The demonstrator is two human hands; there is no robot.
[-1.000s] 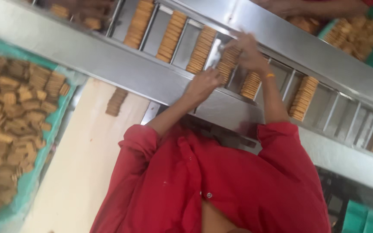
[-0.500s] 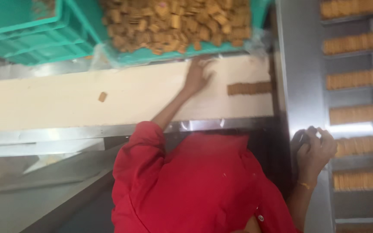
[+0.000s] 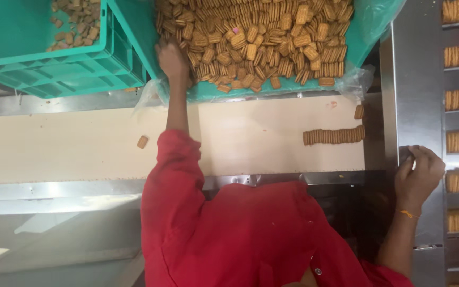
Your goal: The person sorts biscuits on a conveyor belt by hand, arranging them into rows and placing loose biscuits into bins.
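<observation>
1. Where the left hand [image 3: 172, 59] reaches, its fingers lie among loose rectangular biscuits [image 3: 261, 40] heaped in a plastic-lined green crate [image 3: 288, 90]; whether the fingers have closed on any cannot be told.
2. The right hand [image 3: 418, 172] rests loosely curled on the steel edge of the slotted conveyor [image 3: 413, 79], gripping nothing.
3. A short stacked row of biscuits [image 3: 333, 136] lies on the cream worktable [image 3: 81, 146], between crate and conveyor.
4. Judged handling: the biscuits are light, stiff, dry and brittle; take a row by its two end faces with gentle inward pressure.
5. The row's long axis runs from the crate side towards the conveyor; each biscuit stands on edge.
6. A single biscuit [image 3: 142, 142] lies apart.
</observation>
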